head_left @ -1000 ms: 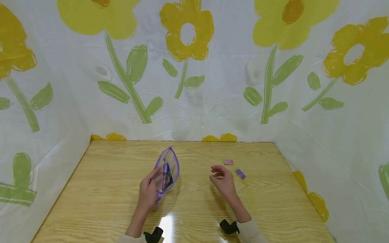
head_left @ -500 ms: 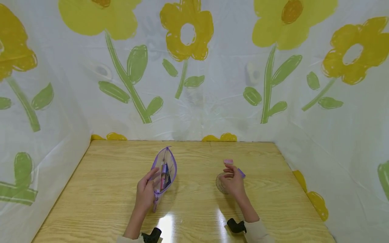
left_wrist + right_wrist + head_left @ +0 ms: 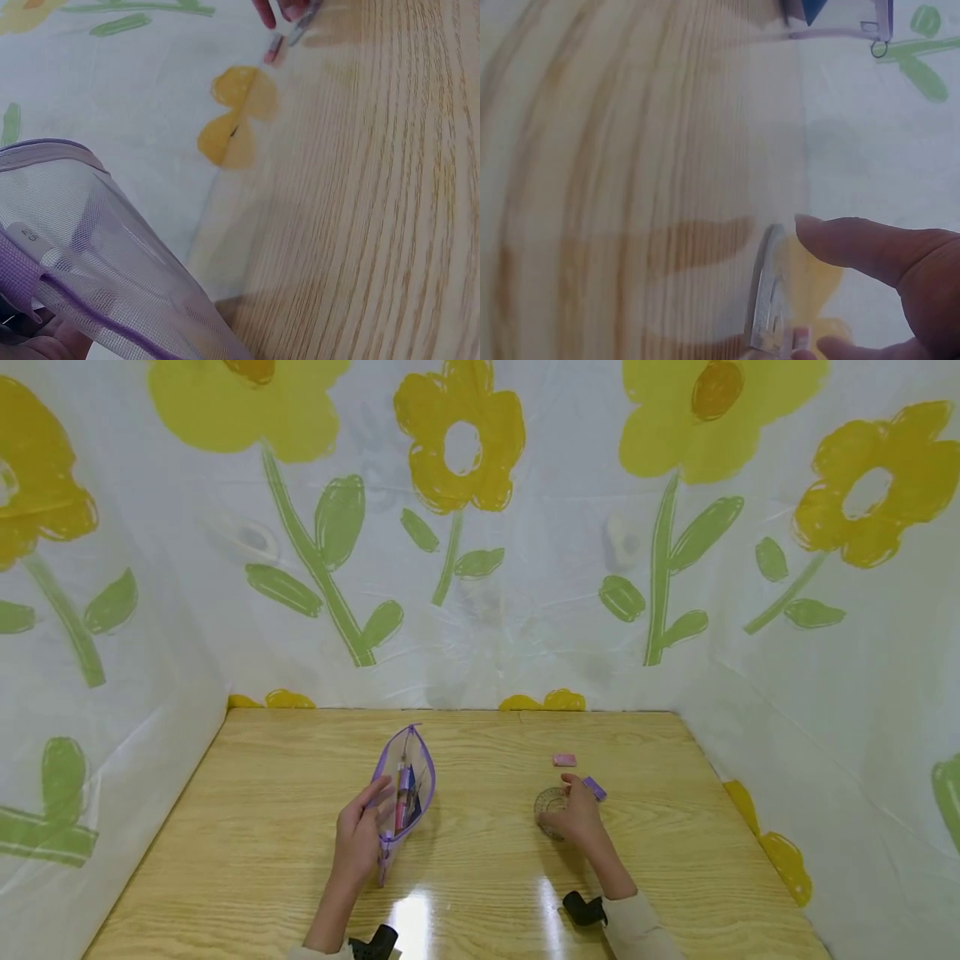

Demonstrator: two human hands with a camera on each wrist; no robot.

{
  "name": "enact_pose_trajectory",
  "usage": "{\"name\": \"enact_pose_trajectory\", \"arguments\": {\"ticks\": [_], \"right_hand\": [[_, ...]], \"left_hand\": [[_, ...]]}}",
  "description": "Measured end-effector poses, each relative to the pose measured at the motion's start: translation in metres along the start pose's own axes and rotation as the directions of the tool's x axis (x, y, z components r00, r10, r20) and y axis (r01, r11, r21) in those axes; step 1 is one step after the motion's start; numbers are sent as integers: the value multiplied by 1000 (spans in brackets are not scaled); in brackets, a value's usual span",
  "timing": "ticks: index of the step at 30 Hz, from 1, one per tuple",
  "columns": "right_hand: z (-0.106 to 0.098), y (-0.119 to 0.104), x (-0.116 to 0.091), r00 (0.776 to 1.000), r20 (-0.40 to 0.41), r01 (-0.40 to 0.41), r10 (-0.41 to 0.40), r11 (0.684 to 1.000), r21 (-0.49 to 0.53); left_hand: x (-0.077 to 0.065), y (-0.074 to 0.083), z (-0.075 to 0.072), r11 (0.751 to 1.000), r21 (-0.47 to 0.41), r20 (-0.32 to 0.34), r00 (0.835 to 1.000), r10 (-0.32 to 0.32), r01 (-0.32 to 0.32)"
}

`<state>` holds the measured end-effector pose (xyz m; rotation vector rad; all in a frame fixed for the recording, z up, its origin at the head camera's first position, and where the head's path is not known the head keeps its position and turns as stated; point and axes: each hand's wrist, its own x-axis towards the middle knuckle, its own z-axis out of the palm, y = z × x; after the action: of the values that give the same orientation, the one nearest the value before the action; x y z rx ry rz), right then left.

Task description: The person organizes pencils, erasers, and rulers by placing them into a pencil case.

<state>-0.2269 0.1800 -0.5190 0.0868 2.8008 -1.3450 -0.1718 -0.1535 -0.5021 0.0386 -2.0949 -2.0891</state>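
Note:
My left hand (image 3: 358,839) grips the near side of an open mesh pencil case (image 3: 429,793) with purple trim. Several slim items, one pinkish and one dark blue, show inside it; their exact kinds are hard to make out. My right hand (image 3: 583,818) is over the right half of the table beside a clear protractor (image 3: 546,802), its thumb and fingers spread apart. In the right wrist view the protractor (image 3: 766,300) lies on the wood, with the thumb (image 3: 862,244) just off its edge. The hand hides part of it.
Beyond the right hand lie a small pink block (image 3: 565,760) and a small purple block (image 3: 595,788), both eraser-like. A wooden table (image 3: 285,777) carries everything. White cloth (image 3: 510,610) printed with flowers walls off its back and sides.
My right hand has moved right, away from the pencil case, and the protractor has come into view under it. Its thumb and fingers have since spread. The left hand has barely shifted.

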Motion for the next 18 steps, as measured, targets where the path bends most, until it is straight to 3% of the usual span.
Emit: {"name": "enact_pose_trajectory", "arguments": {"ticks": [8, 18], "right_hand": [[-1, 2, 3, 999, -16, -39, 38, 999, -18], [-3, 4, 6, 999, 20, -47, 47, 998, -31]], "left_hand": [[1, 1, 0, 1000, -9, 4, 1000, 13, -13], [-1, -1, 1, 1000, 6, 5, 1000, 14, -14]]}}
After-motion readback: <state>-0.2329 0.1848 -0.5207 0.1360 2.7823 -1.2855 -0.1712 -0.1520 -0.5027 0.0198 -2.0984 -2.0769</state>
